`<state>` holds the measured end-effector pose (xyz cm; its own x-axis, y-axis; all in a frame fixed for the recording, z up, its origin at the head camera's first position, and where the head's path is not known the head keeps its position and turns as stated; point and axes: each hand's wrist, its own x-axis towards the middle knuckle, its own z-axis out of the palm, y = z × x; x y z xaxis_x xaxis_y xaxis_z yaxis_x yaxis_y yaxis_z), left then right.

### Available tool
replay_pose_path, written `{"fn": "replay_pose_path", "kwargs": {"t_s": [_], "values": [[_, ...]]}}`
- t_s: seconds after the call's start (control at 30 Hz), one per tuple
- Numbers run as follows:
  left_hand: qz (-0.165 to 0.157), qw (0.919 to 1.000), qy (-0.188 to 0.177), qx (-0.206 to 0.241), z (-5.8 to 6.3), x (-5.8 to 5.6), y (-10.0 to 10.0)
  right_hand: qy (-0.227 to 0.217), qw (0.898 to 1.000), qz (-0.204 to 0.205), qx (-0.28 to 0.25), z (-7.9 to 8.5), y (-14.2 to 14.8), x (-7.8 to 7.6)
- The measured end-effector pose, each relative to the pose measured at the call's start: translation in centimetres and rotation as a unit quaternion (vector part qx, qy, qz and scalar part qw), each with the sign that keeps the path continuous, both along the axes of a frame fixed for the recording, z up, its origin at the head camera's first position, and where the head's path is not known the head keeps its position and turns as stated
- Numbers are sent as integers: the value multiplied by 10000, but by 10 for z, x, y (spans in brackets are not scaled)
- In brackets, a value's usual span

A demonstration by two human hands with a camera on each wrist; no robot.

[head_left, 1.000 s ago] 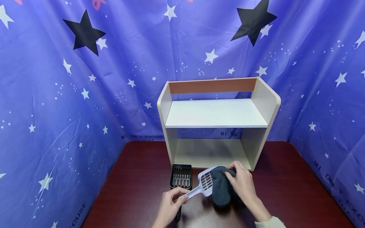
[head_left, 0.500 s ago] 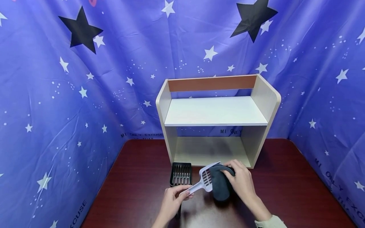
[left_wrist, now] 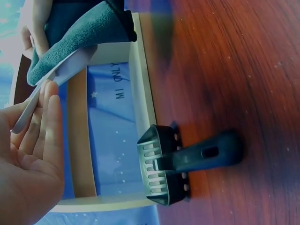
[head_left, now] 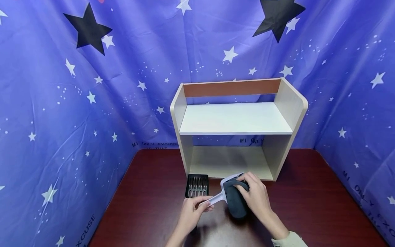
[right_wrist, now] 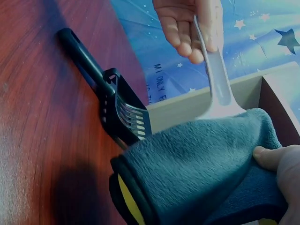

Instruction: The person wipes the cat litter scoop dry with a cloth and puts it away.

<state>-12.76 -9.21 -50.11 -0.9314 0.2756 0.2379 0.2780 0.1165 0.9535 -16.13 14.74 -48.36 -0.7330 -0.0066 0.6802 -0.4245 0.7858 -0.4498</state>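
Note:
A pale grey slotted litter scoop (head_left: 219,196) is held up over the table, its handle pinched between the thumb and fingers of my left hand (head_left: 192,211). Draped over the scoop's head is a dark teal fleecy cloth (head_left: 236,202), which hides most of the slots. My right hand (head_left: 256,195) grips this cloth against the head, thumb on the near side. In the right wrist view, the cloth (right_wrist: 197,164) hangs folded, with a dark border and a bit of yellow at its edge. A black litter scoop (head_left: 197,185) lies on the table beside my left hand.
Behind the hands stands a two-level shelf unit (head_left: 236,118) with a white upper board. The dark red wooden table (head_left: 145,202) extends to both sides. A blue curtain with stars (head_left: 102,113) surrounds the table at the back and sides.
The cloth and my right hand have moved left across the scoop's head, covering slots that were visible before. My left hand has shifted slightly right, keeping its pinch on the handle.

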Motion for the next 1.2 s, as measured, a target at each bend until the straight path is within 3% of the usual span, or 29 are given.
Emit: {"fn": "replay_pose_path", "kwargs": {"t_s": [0.3, 0.67, 0.93, 1.2], "values": [[-12, 9949, 708, -714, 11, -4, 10, -207, 9986, -460, -134, 2, -4, -8], [-56, 9920, 917, -863, 12, -2, 10, -308, 9969, -667, -274, -3, 16, -10], [-147, 9940, 814, -719, 13, -3, 4, -299, 9963, -746, -307, -7, 31, -7], [-306, 9994, -86, -102, 9, -7, -7, -362, 9971, -613, -255, -14, 39, -2]]}}
